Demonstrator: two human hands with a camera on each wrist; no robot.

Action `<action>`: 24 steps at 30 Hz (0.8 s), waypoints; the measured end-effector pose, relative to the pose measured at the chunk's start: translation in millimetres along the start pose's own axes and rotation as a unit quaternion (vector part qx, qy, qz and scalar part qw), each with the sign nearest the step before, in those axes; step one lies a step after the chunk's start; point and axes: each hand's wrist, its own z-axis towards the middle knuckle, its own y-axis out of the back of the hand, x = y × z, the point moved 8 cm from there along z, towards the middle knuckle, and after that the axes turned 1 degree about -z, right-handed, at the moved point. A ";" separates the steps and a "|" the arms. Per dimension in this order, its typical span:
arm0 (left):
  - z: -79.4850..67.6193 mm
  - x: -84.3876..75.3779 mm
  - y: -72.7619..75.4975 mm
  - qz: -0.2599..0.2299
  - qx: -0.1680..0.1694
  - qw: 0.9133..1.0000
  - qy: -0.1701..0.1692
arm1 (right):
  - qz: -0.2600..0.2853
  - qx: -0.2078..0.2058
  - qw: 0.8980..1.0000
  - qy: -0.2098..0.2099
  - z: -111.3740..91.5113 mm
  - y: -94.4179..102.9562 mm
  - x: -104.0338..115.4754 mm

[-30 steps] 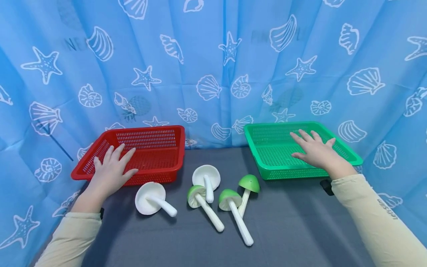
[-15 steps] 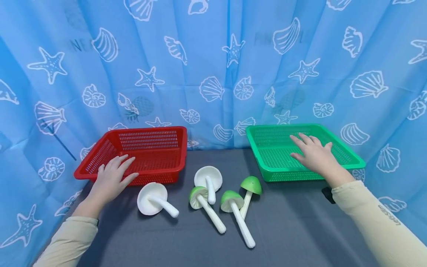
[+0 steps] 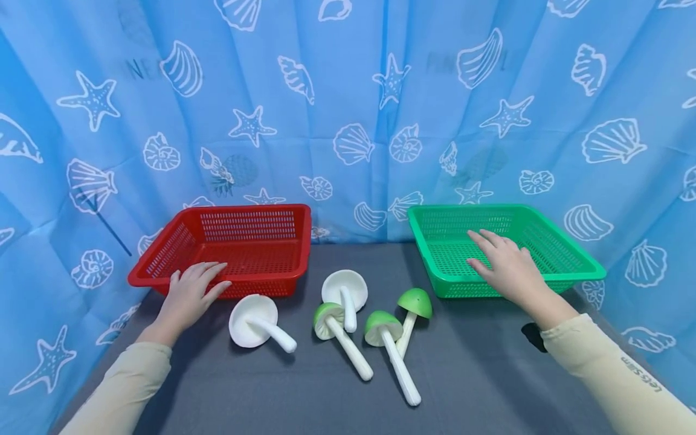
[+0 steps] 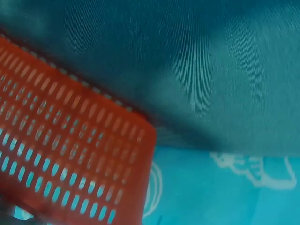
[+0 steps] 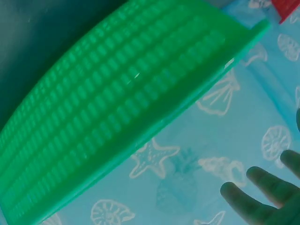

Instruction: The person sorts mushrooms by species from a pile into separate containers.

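Note:
In the head view my left hand (image 3: 191,297) is over the near left edge of a red basket (image 3: 270,284), fingers extended and holding nothing. My right hand (image 3: 510,269) hovers at the near edge of a green basket (image 3: 454,289), fingers spread. Between them on the table lie several toy mushrooms: a white mushroom (image 3: 251,321) nearest the left hand, another white mushroom (image 3: 345,287), and three green-capped ones. One green-capped mushroom (image 3: 328,320) lies against the second white one; a second (image 3: 385,329) lies partly over the stem of a third (image 3: 415,302).
The grey tablecloth (image 3: 304,405) covers the table. A blue curtain (image 3: 348,90) with shell and starfish prints hangs right behind both baskets. The left wrist view shows the red basket's slotted wall (image 4: 70,140); the right wrist view shows the green basket's side (image 5: 122,84).
My left hand has lowered from above the red basket toward its near edge. The right hand has dropped slightly toward the near rim. The whole view has shifted a little; mushrooms and baskets stay put.

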 end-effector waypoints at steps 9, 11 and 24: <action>2.1 10.3 -5.8 0.002 -0.009 1.000 0.009 | 0.147 -0.029 0.989 0.009 -5.8 -9.0 38.0; 3.2 9.8 -6.2 0.001 -0.015 1.000 0.008 | 0.179 -0.029 0.983 0.004 -6.7 -10.4 46.7; 7.1 13.5 -12.9 -0.021 -0.010 1.000 0.018 | 0.431 0.046 0.898 -0.075 -4.0 -38.9 103.1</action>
